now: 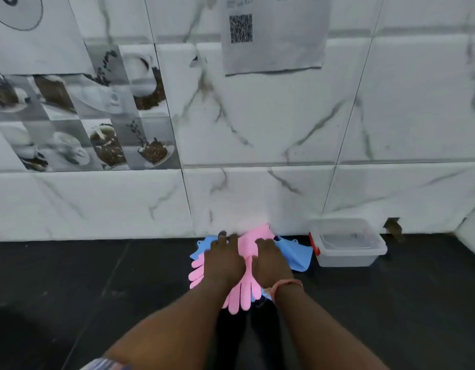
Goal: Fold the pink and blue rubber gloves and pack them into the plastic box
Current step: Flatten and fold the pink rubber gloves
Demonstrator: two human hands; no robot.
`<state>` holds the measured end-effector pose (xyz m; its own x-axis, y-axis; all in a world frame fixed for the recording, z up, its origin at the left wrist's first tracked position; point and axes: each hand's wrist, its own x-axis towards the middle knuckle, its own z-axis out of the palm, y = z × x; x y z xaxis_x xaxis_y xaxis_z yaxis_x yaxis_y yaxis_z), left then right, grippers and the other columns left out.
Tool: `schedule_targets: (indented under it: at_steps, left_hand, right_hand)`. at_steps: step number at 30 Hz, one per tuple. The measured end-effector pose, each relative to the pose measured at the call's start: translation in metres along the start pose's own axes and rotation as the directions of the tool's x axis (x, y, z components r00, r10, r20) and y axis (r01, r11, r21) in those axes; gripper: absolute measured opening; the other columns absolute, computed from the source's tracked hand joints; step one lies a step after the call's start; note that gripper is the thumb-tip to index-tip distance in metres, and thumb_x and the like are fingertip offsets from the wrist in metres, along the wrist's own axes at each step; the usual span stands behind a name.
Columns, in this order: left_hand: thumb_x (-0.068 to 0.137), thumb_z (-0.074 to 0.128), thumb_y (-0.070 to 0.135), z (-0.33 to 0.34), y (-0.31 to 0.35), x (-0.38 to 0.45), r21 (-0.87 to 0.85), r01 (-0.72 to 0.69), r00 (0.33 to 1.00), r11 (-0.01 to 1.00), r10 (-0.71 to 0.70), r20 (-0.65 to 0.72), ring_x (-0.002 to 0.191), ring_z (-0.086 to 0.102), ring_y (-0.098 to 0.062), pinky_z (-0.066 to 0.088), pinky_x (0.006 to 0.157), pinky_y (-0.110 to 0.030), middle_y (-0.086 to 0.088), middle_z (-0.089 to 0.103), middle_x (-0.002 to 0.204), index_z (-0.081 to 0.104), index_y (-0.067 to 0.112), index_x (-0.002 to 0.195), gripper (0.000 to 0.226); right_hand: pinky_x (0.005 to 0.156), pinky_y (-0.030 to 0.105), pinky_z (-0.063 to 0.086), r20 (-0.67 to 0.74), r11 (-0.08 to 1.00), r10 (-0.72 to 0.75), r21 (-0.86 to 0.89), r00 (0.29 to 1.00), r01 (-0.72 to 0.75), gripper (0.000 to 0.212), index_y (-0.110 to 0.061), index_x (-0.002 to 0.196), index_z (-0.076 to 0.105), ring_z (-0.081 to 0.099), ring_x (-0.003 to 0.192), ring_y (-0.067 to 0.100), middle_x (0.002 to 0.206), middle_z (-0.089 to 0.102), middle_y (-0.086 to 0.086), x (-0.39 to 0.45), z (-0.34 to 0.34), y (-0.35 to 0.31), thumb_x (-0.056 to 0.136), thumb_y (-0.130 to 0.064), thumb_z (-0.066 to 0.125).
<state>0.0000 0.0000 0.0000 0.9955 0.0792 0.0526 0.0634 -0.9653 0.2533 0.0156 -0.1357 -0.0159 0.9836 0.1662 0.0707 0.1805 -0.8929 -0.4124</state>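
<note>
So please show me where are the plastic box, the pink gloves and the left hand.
plastic box (375, 251): head view, front right rim.
pink gloves (245, 291): head view, fingers.
left hand (224, 259): head view, back of hand.

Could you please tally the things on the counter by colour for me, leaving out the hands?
Pink gloves: 2
Blue gloves: at least 1; the pile hides how many
Clear box: 1
Total: at least 4
</note>
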Motion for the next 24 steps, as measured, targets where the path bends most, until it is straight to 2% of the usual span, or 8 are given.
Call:
schedule_targets:
  at_steps: [4,6,8,13,18,20,22,24]
  left_hand:
    - [0.09,0.065,0.03,0.048,-0.017,-0.017,0.053,0.151,0.86,0.987,-0.157,0.486,0.147,0.037,-0.038,0.038,0.115,-0.055,-0.011,0.026,0.166,0.025,0.029,0.161,0.081]
    - [0.093,0.064,0.042,0.065,-0.023,-0.025,0.064,0.122,0.807,0.99,-0.137,0.575,0.158,0.014,-0.039,0.026,0.122,-0.059,-0.011,0.001,0.174,0.009,0.031,0.165,0.091]
    - [0.097,0.058,0.046,0.077,-0.031,-0.03,0.016,0.126,0.844,0.992,-0.116,0.524,0.16,0.006,-0.038,0.022,0.125,-0.055,-0.008,-0.005,0.175,0.006,0.034,0.165,0.087]
    - [0.098,0.058,0.035,0.077,-0.045,-0.042,-0.112,0.164,0.922,0.98,-0.112,0.372,0.156,0.027,-0.029,0.031,0.123,-0.041,-0.006,0.017,0.173,0.024,0.03,0.163,0.074]
    - [0.099,0.059,0.036,0.067,-0.043,-0.051,-0.213,0.23,0.944,0.95,-0.164,0.285,0.154,0.032,-0.026,0.029,0.124,-0.038,-0.009,0.032,0.168,0.032,0.019,0.161,0.07]
    - [0.096,0.064,0.033,0.058,-0.045,-0.059,-0.326,0.283,0.939,0.902,-0.19,0.287,0.142,0.046,-0.022,0.041,0.115,-0.034,-0.007,0.046,0.159,0.043,0.017,0.154,0.064]
    - [0.094,0.067,0.033,0.046,-0.044,-0.072,-0.471,0.374,0.918,0.799,-0.246,0.312,0.114,0.059,-0.01,0.052,0.089,-0.022,-0.003,0.061,0.142,0.054,0.02,0.142,0.051]
    - [0.095,0.066,0.036,0.037,-0.041,-0.085,-0.563,0.454,0.888,0.691,-0.301,0.347,0.101,0.064,-0.008,0.055,0.086,-0.028,0.001,0.068,0.123,0.06,0.027,0.123,0.03]
  right_hand:
    - [0.116,0.044,0.032,0.459,0.991,0.111,0.016,0.881,-0.133,0.082,-0.022,0.158,0.012,0.03,0.144,0.036,0.157,0.025,0.019,-0.026,0.046,0.019,0.092,-0.033,0.06]
    - [0.121,0.045,0.02,0.476,0.99,0.135,-0.036,0.869,-0.134,0.088,-0.028,0.158,0.004,0.01,0.151,0.035,0.164,0.007,0.017,-0.033,0.064,0.023,0.092,-0.039,0.06]
    - [0.121,0.046,0.016,0.397,0.984,0.164,-0.008,0.903,-0.175,0.08,-0.029,0.158,0.009,0.006,0.152,0.033,0.165,0.006,0.014,-0.033,0.074,0.022,0.094,-0.042,0.055]
    - [0.115,0.046,0.025,0.208,0.975,0.212,0.028,0.955,-0.223,0.062,-0.028,0.15,0.03,0.022,0.147,0.029,0.157,0.029,0.012,-0.035,0.081,0.013,0.093,-0.04,0.051]
    - [0.12,0.044,0.02,0.172,0.939,0.305,0.109,0.937,-0.326,0.068,-0.016,0.152,0.025,0.02,0.148,0.029,0.158,0.025,0.014,-0.03,0.084,0.002,0.092,-0.028,0.055]
    - [0.118,0.041,0.024,0.13,0.911,0.37,0.146,0.92,-0.387,0.064,-0.014,0.145,0.034,0.027,0.144,0.027,0.152,0.032,0.011,-0.028,0.081,0.001,0.089,-0.03,0.062]
    - [0.115,0.04,0.027,0.107,0.896,0.415,0.129,0.904,-0.426,0.055,-0.015,0.133,0.046,0.033,0.138,0.028,0.144,0.039,0.009,-0.028,0.077,0.004,0.085,-0.032,0.067]
    - [0.115,0.041,0.024,0.084,0.898,0.411,0.134,0.908,-0.419,0.041,-0.018,0.122,0.057,0.035,0.133,0.03,0.136,0.043,0.01,-0.027,0.07,0.001,0.085,-0.032,0.066]
